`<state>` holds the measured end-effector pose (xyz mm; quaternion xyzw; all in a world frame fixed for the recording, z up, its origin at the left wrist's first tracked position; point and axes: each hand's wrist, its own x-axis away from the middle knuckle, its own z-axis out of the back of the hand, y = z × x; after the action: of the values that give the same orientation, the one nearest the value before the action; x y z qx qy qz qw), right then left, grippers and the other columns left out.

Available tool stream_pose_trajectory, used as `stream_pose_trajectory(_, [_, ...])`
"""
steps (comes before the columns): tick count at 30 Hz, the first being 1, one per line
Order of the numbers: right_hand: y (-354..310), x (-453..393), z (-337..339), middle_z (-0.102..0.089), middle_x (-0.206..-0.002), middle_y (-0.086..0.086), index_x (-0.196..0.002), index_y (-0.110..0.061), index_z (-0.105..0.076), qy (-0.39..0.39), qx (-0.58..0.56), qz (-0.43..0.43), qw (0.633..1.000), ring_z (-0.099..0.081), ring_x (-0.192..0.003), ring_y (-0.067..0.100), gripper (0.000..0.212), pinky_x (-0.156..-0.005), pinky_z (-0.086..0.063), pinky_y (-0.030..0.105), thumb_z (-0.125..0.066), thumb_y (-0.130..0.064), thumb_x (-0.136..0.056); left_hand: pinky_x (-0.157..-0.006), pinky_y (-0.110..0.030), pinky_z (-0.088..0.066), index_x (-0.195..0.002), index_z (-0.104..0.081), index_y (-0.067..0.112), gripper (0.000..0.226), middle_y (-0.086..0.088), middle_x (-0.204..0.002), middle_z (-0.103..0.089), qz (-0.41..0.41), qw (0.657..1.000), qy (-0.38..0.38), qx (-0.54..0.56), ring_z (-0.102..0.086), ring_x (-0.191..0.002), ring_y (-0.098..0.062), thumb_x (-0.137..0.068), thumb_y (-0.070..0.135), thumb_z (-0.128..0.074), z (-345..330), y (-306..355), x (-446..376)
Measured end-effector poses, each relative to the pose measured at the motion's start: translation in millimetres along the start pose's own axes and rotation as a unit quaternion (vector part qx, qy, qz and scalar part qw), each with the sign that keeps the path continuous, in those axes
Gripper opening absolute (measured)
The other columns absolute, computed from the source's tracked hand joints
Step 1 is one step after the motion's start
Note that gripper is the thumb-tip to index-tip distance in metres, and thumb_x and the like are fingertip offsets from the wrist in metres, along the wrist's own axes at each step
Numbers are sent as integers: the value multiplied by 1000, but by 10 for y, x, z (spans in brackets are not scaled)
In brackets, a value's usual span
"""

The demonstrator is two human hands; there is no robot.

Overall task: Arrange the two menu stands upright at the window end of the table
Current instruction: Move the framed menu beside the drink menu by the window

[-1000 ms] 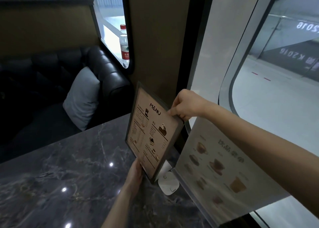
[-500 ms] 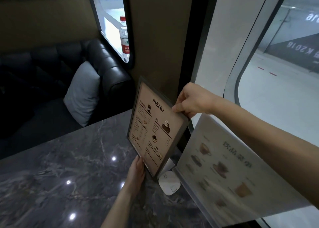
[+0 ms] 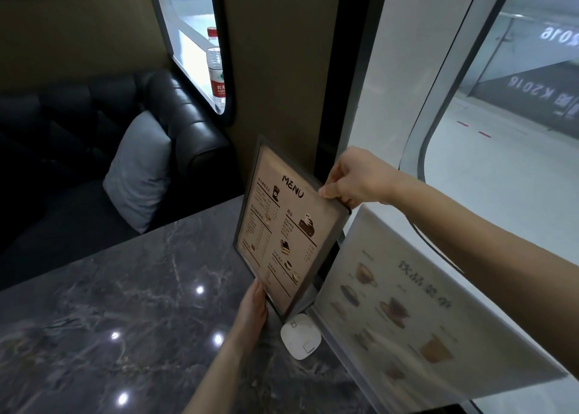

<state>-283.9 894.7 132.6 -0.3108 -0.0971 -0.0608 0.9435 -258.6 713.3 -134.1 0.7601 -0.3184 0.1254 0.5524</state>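
Note:
A dark-framed menu stand headed "MENU" is held almost upright at the window end of the marble table. My right hand pinches its top right corner. My left hand grips its lower left edge from below. Whether its base touches the table is hidden. A second, pale drinks menu stand stands upright to the right, against the window, partly behind my right forearm.
A small white rounded device lies on the table below the framed menu. A black sofa with a grey cushion sits beyond the table. A water bottle stands on the far sill.
Both hands have kept their hold and brought the framed menu slightly toward the wall and more upright. The pale menu stand has not moved.

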Motion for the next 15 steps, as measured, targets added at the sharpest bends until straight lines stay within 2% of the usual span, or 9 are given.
stream_pose_trajectory(3, [30, -9, 30, -68, -87, 12, -91, 2, -67, 8, 7, 2, 1000, -67, -80, 24, 23, -74, -58, 34, -65, -18, -82, -109, -25, -23, -142, -33, 16, 49, 2, -141, -43, -4, 1000, -5, -10, -37, -129, -10, -99, 35, -18, -47, 12, -33])
stream_pose_trajectory(5, [44, -17, 40, -68, -90, 14, -92, 3, -67, 11, 9, 0, 1000, -68, -83, 26, 24, -76, -58, 36, -65, -19, -82, -116, -32, -16, -143, -32, 19, 49, 3, -144, -41, -3, 1000, -5, -18, -31, -137, -14, -99, 35, -18, -63, 7, -59])
stream_pose_trajectory(9, [69, -28, 63, -66, -90, 11, -92, 2, -65, 16, 7, -10, 1000, -66, -86, 25, 24, -79, -57, 36, -65, -20, -82, -119, -36, -10, -143, -31, 20, 49, 8, -138, -41, 0, 1000, -1, -21, -26, -140, -14, -99, 36, -18, -80, -7, -109])
stream_pose_trajectory(12, [95, -29, 84, -66, -89, 11, -94, 3, -65, 17, 3, -16, 1000, -66, -82, 24, 26, -77, -58, 35, -65, -21, -82, -119, -40, -14, -137, -41, 23, 45, 4, -144, -43, 0, 1000, 9, -8, -34, -137, -17, -98, 36, -23, -68, -63, -184])
stream_pose_trajectory(15, [119, -36, 105, -68, -91, 13, -94, 3, -66, 29, 18, -15, 999, -65, -82, 24, 28, -78, -57, 35, -65, -21, -82, -116, -34, -21, -134, -45, 21, 41, 2, -139, -48, -3, 1000, 11, -6, -40, -131, -15, -99, 32, -26, -120, -52, -184])
